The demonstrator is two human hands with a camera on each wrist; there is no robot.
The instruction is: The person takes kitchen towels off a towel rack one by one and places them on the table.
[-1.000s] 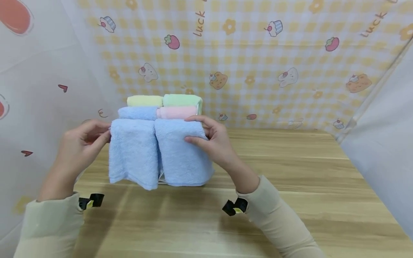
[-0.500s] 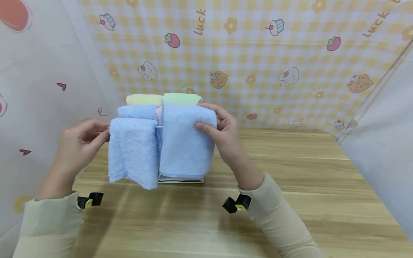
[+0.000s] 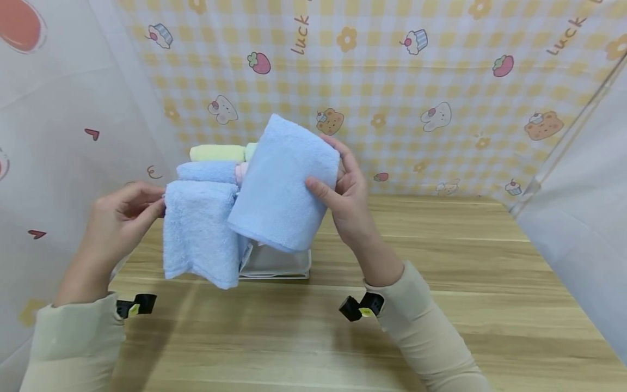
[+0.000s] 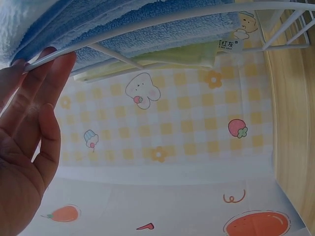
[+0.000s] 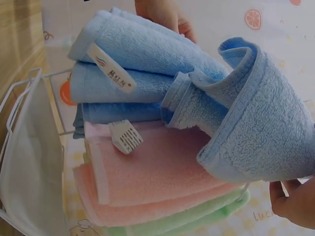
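My right hand (image 3: 350, 204) pinches the right edge of a light blue towel (image 3: 286, 185), thumb in front and fingers behind. That towel hangs tilted above the right side of a white wire rack (image 3: 274, 276), its folds flaring in the right wrist view. At the rack's left end my left hand (image 3: 115, 223) grips the white wire rail (image 4: 162, 20) between thumb and fingertips, right beside a hanging blue towel (image 3: 201, 234). Behind it are another blue towel (image 3: 208, 171) and a yellow towel (image 3: 217, 152). Pink towels (image 5: 152, 162) and a green towel (image 5: 197, 214) hang on the right side.
The rack has a pale base tray (image 3: 279, 260) low at its front and stands on a wooden table (image 3: 441, 305). A yellow checked cloth (image 3: 392, 81) rises behind, and white cloth (image 3: 49, 136) closes off the left side. Paper tags (image 5: 112, 69) hang from some towels.
The right hand has lifted the right front blue towel up off the rack and tilted it, uncovering the base tray. The left hand has stayed at the rack's left end.
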